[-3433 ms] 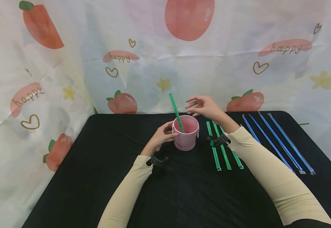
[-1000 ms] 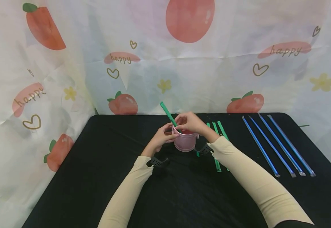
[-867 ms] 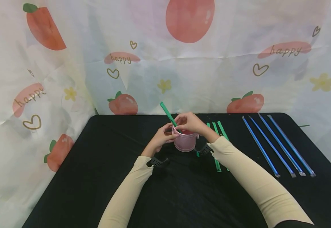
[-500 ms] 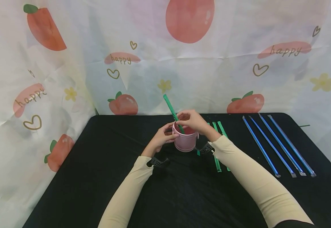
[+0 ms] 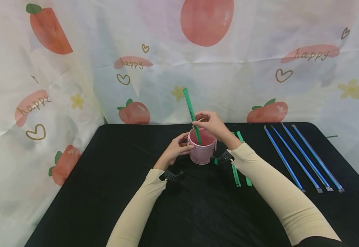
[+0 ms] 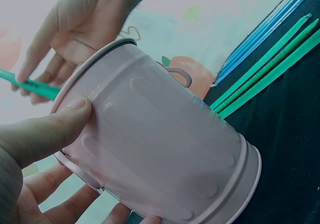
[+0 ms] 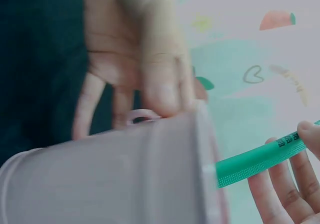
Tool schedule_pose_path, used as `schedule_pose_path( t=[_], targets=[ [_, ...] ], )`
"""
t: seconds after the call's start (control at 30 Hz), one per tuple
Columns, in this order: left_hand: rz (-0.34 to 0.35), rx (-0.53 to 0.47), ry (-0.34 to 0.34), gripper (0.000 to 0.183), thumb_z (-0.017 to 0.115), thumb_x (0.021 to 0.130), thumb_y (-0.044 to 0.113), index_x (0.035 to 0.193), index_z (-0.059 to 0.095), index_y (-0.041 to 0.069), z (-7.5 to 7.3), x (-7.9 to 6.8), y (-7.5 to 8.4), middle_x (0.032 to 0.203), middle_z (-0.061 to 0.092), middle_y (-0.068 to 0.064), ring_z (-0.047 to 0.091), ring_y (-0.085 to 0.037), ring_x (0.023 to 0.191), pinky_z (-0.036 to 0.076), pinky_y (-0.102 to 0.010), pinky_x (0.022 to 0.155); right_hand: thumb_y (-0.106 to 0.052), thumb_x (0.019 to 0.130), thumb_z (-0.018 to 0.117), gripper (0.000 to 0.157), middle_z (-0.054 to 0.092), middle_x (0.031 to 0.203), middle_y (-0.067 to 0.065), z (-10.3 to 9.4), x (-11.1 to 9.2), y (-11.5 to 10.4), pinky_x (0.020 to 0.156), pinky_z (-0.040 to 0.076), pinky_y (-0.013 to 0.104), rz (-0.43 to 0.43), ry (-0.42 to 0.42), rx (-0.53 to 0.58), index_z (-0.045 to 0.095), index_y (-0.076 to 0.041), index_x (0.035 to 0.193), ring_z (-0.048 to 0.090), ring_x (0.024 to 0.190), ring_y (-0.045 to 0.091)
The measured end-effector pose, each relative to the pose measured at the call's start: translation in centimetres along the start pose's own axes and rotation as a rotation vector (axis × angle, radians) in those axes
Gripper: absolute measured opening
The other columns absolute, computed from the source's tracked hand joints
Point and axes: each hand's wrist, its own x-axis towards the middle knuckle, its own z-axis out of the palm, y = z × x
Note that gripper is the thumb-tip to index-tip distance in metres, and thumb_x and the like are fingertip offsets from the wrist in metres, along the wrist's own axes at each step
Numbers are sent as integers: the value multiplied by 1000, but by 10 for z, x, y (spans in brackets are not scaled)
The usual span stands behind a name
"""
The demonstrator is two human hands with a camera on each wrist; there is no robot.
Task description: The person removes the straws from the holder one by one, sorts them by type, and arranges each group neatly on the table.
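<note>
A small pink bucket [image 5: 201,155] stands on the black-covered table, and my left hand [image 5: 174,150] grips its left side with the thumb near the rim. My right hand [image 5: 212,125] is over the bucket's mouth, pinching a green wrapped straw [image 5: 188,103] between thumb and fingers. The straw leans left, its lower end inside the bucket. In the right wrist view, dark printing shows on the straw's wrapper [image 7: 260,159]. Several more green wrapped straws [image 5: 236,176] lie right of the bucket, partly hidden by my right hand and wrist.
Several blue straws [image 5: 286,159] in clear wrappers lie in a slanted row on the right of the table [image 5: 198,209]. A fruit-printed cloth [image 5: 229,79] hangs behind and to the left. Small side handles stick out from the bucket, one handle [image 6: 177,75] facing the green straws.
Earlier my right hand was off the straw, beside the bucket. It then reached to the rim and took hold of the straw. Since then hand and straw have risen, the straw standing more upright.
</note>
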Motion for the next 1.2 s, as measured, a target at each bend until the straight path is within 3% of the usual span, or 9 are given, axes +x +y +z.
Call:
schedule_pose_path(
  t=[0.17, 0.33, 0.8, 1.13, 1.2],
  targets=[
    [2, 1, 8, 59, 60, 89, 3, 143, 38, 10, 1, 0, 0, 143, 42, -18, 50, -34, 126, 49, -45, 95, -9, 90, 61, 31, 64, 101, 7, -9, 3, -12, 81, 57, 43, -31, 23, 58, 55, 5, 118, 65, 83, 8],
    [4, 1, 13, 60, 60, 88, 3, 143, 38, 10, 1, -1, 0, 142, 42, -18, 51, -34, 125, 49, -47, 96, -9, 90, 62, 29, 64, 89, -7, -20, 4, -24, 72, 59, 29, -84, 58, 78, 56, 5, 114, 65, 78, 3],
    [14, 8, 15, 61, 61, 88, 1, 143, 37, 9, 2, -2, 2, 142, 42, -18, 51, -33, 124, 49, -47, 96, -8, 88, 64, 23, 65, 85, -8, -49, -5, -53, 65, 58, 22, -165, 161, 62, 61, 3, 108, 67, 74, 3],
    [19, 23, 14, 61, 61, 88, 2, 143, 37, 9, 2, -2, 1, 143, 41, -18, 50, -35, 125, 48, -47, 96, -11, 88, 64, 13, 66, 82, -12, -81, -31, -46, 62, 58, 23, -112, 179, -2, 63, -8, 101, 67, 74, 2],
    [17, 21, 13, 61, 61, 88, 2, 143, 37, 10, 2, -2, 2, 144, 40, -18, 50, -35, 126, 48, -47, 96, -12, 88, 64, 17, 66, 82, -13, -88, -37, -42, 63, 58, 24, -85, 184, -38, 62, -5, 103, 67, 74, 1]
  ],
)
